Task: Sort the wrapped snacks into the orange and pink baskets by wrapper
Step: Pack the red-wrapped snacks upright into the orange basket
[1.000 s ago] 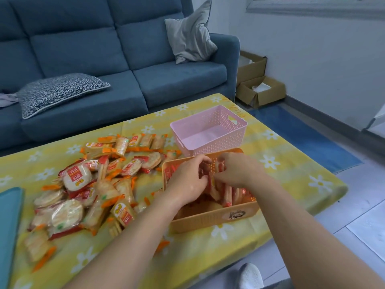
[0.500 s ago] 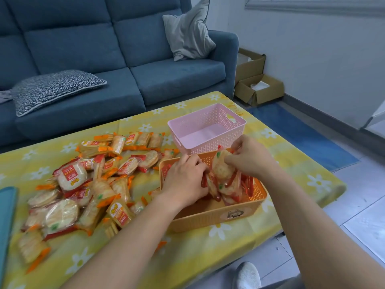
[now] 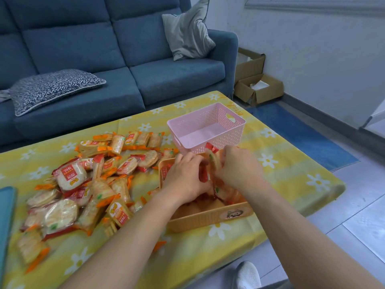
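Observation:
The orange basket (image 3: 208, 217) stands near the table's front edge, with the pink basket (image 3: 220, 132) right behind it; nothing shows inside the pink one. Both my hands are inside the orange basket. My left hand (image 3: 185, 178) and my right hand (image 3: 237, 170) press together on a bunch of red-edged wrapped snacks (image 3: 212, 161), lifted partly above the rim. More red-edged snacks (image 3: 227, 195) lie in the basket under my hands. A big pile of wrapped snacks (image 3: 87, 184), some with orange edges and some with red, covers the table to the left.
The table has a yellow daisy-print cloth (image 3: 291, 176). A blue sofa (image 3: 125, 69) with cushions runs along the far side. Cardboard boxes (image 3: 258, 88) sit on the floor at the right, by a blue rug. A teal object (image 3: 6, 222) lies at the left table edge.
My two hands have closed in on the red-edged snacks in the orange basket and raised the bunch toward the basket's back edge, closer to the pink basket.

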`<action>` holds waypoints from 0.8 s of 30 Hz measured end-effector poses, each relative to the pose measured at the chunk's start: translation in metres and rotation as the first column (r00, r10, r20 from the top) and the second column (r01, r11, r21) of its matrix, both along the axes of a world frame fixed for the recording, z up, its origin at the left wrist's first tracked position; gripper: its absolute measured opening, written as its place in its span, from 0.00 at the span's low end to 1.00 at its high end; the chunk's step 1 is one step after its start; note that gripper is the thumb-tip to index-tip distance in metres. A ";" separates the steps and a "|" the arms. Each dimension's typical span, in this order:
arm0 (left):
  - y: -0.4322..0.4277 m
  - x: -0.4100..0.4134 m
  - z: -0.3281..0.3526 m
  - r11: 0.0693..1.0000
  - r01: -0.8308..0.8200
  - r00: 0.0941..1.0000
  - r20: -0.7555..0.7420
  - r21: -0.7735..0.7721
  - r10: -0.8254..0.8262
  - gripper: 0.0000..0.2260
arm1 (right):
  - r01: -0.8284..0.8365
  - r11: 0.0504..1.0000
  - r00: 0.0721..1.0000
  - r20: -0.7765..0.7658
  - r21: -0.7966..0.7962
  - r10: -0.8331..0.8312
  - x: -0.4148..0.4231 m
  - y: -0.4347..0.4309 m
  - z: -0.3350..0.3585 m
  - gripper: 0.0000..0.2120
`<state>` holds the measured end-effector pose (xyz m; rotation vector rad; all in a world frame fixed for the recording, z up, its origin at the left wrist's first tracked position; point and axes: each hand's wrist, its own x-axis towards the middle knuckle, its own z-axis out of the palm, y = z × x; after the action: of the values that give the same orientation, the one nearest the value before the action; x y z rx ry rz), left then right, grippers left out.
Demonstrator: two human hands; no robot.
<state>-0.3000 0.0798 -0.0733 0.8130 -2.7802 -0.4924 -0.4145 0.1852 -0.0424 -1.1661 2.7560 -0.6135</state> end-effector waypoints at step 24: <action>0.006 -0.003 -0.006 0.976 0.104 0.994 0.038 -0.193 -0.098 0.27 | 0.084 0.991 0.967 0.249 -0.102 -0.057 -0.046 0.021 0.035 0.09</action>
<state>-0.3033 0.0861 -0.0790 0.6428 -2.8494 -0.2200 -0.4603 0.2065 -0.0072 -0.9412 2.5903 -0.8667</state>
